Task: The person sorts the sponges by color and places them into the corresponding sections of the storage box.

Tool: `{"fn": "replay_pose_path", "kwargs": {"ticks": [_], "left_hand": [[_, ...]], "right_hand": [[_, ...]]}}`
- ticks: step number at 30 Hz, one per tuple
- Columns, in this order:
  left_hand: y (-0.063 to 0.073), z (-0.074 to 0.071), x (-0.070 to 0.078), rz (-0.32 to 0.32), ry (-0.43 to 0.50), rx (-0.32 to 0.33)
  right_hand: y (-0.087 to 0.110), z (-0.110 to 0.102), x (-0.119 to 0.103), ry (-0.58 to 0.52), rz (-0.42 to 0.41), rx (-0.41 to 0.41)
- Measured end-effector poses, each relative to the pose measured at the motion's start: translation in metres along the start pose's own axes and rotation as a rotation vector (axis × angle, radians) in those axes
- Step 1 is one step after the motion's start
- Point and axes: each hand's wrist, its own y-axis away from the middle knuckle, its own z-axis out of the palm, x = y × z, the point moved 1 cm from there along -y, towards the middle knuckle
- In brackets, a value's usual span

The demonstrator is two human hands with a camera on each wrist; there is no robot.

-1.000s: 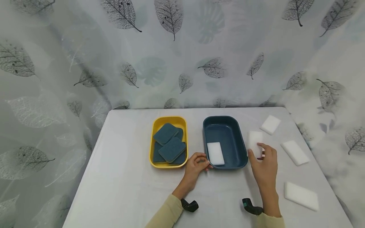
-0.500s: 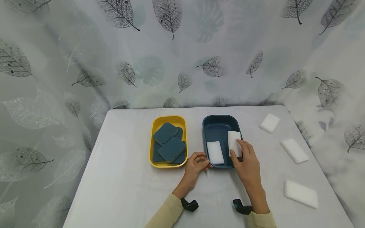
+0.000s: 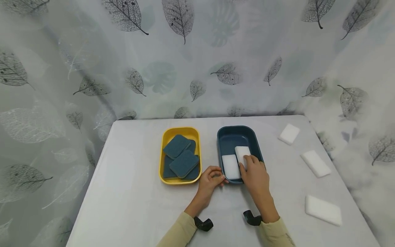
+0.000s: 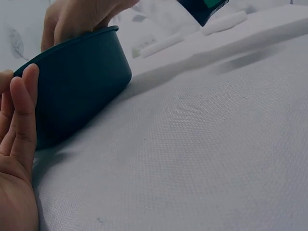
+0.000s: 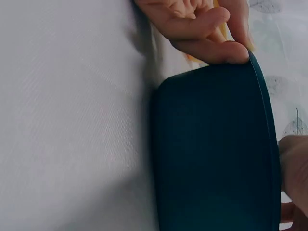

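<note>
white block [image 3: 242,152] in blue tray [image 3: 229,142], right hand [image 3: 256,176] gripping it, left hand [image 3: 210,181] pinching the tray's rim [image 3: 236,127].

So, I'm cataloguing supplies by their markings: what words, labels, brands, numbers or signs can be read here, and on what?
None can be read: no lettering shows on the dark blue rounded tray, yellow rounded tray, white rectangular sponges or dark teal rectangular sponges.
A faint mark on the beige cloth right sleeve is too blurred to read.
</note>
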Motion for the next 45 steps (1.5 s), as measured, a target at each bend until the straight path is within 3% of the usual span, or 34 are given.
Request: {"fn": "replay_pose_path", "kwargs": {"ticks": [9,13,22,29,36,40,45], "left_hand": [[0.001,-0.003,0.003,-0.012,0.004,-0.005],[0.002,-0.003,0.002,-0.009,0.007,0.000],[0.003,0.001,-0.001,-0.002,-0.009,-0.008],[0.002,0.000,-0.001,0.016,0.000,-0.007],[0.001,0.000,0.001,0.012,-0.006,-0.014],[0.001,0.000,0.000,0.015,-0.007,-0.018],[0.001,0.000,-0.001,0.022,-0.004,-0.020]], "right_hand": [[-0.006,0.002,-0.010,0.061,0.092,-0.089],[-0.009,0.002,-0.011,0.092,0.089,-0.135],[-0.005,-0.004,-0.005,0.084,0.084,-0.147],[-0.007,-0.018,-0.001,0.003,0.019,-0.099],[-0.016,-0.029,0.021,-0.254,-0.104,-0.040],[-0.018,-0.032,0.046,-0.330,-0.084,0.050],[-0.024,-0.034,0.088,-0.320,0.008,0.161]]}}
